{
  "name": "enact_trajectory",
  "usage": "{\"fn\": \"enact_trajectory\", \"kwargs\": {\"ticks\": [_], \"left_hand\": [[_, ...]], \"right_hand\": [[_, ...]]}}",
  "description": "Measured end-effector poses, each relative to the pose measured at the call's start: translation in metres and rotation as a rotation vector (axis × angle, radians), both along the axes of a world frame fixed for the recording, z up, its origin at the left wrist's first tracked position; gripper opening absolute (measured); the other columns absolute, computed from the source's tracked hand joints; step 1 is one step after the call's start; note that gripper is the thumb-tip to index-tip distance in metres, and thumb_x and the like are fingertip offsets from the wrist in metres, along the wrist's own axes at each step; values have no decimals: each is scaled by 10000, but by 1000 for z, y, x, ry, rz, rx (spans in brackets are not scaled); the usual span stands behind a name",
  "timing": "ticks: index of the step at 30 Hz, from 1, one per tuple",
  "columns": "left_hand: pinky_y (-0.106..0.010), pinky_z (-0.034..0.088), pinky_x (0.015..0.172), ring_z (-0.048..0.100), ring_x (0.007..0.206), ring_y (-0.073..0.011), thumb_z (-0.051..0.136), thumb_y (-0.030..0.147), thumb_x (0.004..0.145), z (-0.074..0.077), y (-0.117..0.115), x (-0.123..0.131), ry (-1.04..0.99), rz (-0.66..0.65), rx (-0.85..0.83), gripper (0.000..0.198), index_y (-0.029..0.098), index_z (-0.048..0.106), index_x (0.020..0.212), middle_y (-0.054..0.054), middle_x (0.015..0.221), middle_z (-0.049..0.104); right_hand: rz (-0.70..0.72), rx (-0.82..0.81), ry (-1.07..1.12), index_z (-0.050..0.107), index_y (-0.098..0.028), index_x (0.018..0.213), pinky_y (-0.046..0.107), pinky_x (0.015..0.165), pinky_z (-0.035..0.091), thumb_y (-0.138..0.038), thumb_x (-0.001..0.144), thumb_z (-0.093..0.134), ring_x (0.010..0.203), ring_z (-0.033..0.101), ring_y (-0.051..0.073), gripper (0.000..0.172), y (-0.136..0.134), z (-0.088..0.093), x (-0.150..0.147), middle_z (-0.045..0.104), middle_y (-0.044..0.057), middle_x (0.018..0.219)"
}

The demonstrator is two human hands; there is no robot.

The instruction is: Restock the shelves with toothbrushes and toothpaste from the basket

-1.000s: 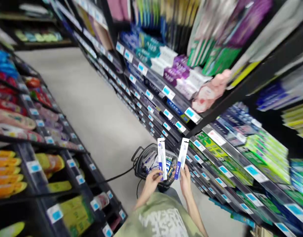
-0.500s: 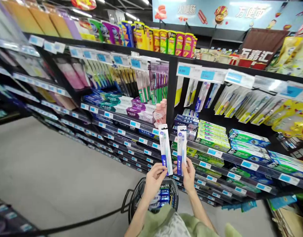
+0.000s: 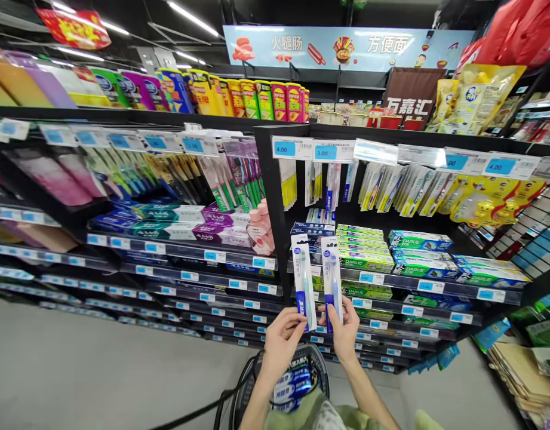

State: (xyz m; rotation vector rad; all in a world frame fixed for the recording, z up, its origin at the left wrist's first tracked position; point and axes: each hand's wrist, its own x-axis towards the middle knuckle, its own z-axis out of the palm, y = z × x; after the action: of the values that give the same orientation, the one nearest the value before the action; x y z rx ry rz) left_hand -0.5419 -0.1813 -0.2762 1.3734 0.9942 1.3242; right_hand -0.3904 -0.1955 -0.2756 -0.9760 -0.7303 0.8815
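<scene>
My left hand (image 3: 283, 337) is closed on the lower end of a packaged toothbrush (image 3: 305, 280), a pale green brush on a white and blue card. Beside it, my right hand (image 3: 344, 328) pinches a second packaged toothbrush (image 3: 332, 278), with a light blue brush. Both packs stand nearly upright side by side, a small gap apart, in front of the shelf. Below my hands is a dark shopping basket (image 3: 323, 364) holding several blue and white toothpaste boxes (image 3: 288, 391).
Ahead, packaged toothbrushes (image 3: 413, 188) hang on hooks above green toothpaste boxes (image 3: 364, 257). To the left stand pink bottles (image 3: 260, 230) and more boxes. Snack canisters (image 3: 252, 98) line the top shelf. Grey floor (image 3: 100, 370) lies at lower left.
My view has turned to the right and tilted up, so the shelves shift left in the picture. Both hands still hold the toothbrush packs, now slightly lower in view.
</scene>
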Motion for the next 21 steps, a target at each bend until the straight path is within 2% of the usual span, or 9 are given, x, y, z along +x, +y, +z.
{"fn": "enact_trajectory", "kwargs": {"ticks": [6, 13, 17, 21], "left_hand": [[-296, 645, 716, 741, 850, -210, 743, 429, 853, -7, 10, -2, -20, -50, 14, 236, 196, 760, 820, -85, 1015, 661], [-312, 661, 734, 749, 884, -232, 742, 457, 851, -13, 17, 2, 25, -69, -6, 263, 196, 766, 828, -103, 1045, 676], [-329, 669, 726, 754, 855, -235, 760, 450, 831, -10, 17, 6, -7, -57, -9, 248, 204, 773, 807, -101, 1024, 686], [-321, 665, 705, 757, 865, -250, 768, 485, 815, -8, 20, 11, 5, -43, -2, 278, 209, 782, 777, -109, 996, 690]], "right_hand": [[-34, -30, -18, 638, -180, 1080, 302, 523, 553, -530, 804, 813, 459, 616, 156, 478, 3, -1, 6, 745, 32, 719], [-62, -46, -70, 670, -169, 1077, 309, 520, 572, -522, 802, 811, 483, 641, 174, 468, 9, 3, 9, 760, 51, 723], [-64, -88, -83, 669, -170, 1052, 314, 563, 594, -464, 718, 879, 558, 686, 199, 492, 14, -1, 9, 771, 57, 746], [-7, -89, -125, 690, -190, 1019, 310, 622, 600, -386, 635, 927, 664, 719, 223, 493, 20, -8, 12, 778, 51, 797]]}}
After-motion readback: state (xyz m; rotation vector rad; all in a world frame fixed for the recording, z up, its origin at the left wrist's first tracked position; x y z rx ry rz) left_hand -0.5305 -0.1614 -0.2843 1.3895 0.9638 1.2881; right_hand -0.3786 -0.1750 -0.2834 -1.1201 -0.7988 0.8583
